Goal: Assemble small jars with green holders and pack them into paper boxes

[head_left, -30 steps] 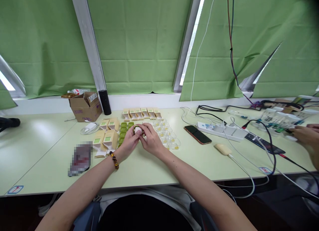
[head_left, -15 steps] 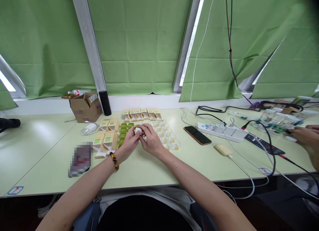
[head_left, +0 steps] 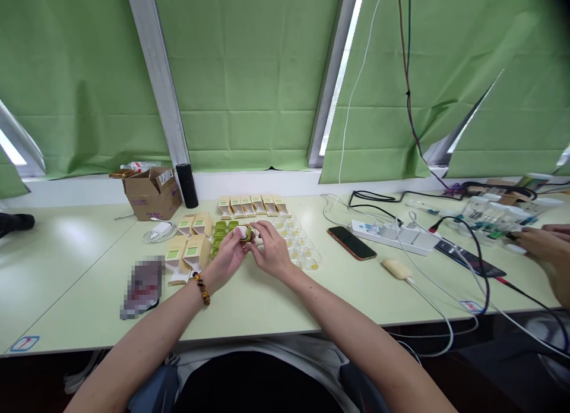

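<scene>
My left hand (head_left: pixel 229 251) is closed around a small green cup-like piece (head_left: pixel 247 235) with a rounded white item (head_left: pixel 243 230) in it or against it. Just right of that piece, my right hand (head_left: pixel 271 251) has its thumb and fingers apart; whether the fingertips touch the rim I cannot tell. Green square containers (head_left: pixel 219 233) stand in rows behind my left hand. Clear plastic domed pieces (head_left: pixel 303 249) with yellow spots lie in rows beyond my right hand.
Open cream cartons (head_left: pixel 197 249) stand on the left, more (head_left: pixel 255 206) along the back. A cardboard box (head_left: pixel 154 196) and a black cylinder (head_left: pixel 187 186) are behind. Rightward lie a phone (head_left: pixel 351 242), a power strip (head_left: pixel 394 236) and cables. Another person's hand (head_left: pixel 543 246) is at far right.
My right hand's fingers have opened and drawn back slightly from the green piece. My left hand has turned and tilted it a little leftward, showing more green rim.
</scene>
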{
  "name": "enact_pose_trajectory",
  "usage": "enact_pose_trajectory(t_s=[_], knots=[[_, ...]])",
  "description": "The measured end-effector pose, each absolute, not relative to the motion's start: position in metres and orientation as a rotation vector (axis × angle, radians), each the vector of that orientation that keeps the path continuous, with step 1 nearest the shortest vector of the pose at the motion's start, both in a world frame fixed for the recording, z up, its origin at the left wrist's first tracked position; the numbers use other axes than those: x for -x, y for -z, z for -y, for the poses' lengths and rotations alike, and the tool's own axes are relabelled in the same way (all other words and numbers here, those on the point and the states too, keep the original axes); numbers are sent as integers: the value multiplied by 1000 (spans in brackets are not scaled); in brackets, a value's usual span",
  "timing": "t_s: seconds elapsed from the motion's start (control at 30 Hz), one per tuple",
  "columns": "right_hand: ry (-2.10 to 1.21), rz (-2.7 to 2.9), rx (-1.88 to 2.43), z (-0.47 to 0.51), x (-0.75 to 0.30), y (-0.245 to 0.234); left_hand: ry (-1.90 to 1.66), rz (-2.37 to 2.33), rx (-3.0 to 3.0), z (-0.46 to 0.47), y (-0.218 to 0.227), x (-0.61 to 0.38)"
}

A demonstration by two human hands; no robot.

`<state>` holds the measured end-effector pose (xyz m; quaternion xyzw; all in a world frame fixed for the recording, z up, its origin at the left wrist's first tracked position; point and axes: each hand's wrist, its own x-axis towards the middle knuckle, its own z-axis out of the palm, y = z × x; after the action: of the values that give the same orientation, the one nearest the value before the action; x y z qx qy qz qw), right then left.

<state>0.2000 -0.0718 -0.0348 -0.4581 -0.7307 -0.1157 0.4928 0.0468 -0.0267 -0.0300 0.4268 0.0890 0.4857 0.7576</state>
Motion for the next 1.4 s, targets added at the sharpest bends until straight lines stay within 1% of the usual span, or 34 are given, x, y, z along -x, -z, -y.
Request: enact_pose_trajectory(t_s=[0.13, 0.37, 0.5, 0.67, 0.83, 0.97, 1.2, 1.4], knots=[[244, 1755, 1118, 69, -200, 38, -1025, -225, -980, 28, 34, -48], [17, 1665, 1030, 65, -202, 35, -931, -172, -987, 25, 29, -46], [-87, 1637, 974, 66, -203, 32, -962, -162, -953, 21, 28, -44], [-135, 1643, 934, 67, -202, 31, -1005, -156, -991, 23, 22, -39], [-110, 1580, 948, 66, -205, 28, -1071, -168, -1070, 19, 19, -33], [-96, 1483, 977, 66, -209, 25, -1121, -270, -1151, 15, 20, -32], [-82, 1385, 1024, 64, -214, 22, -1518, -498, -1543, 20, 20, -33], [-125, 1501, 964, 67, -212, 21, -1484, -456, -1521, 27, 16, -31]])
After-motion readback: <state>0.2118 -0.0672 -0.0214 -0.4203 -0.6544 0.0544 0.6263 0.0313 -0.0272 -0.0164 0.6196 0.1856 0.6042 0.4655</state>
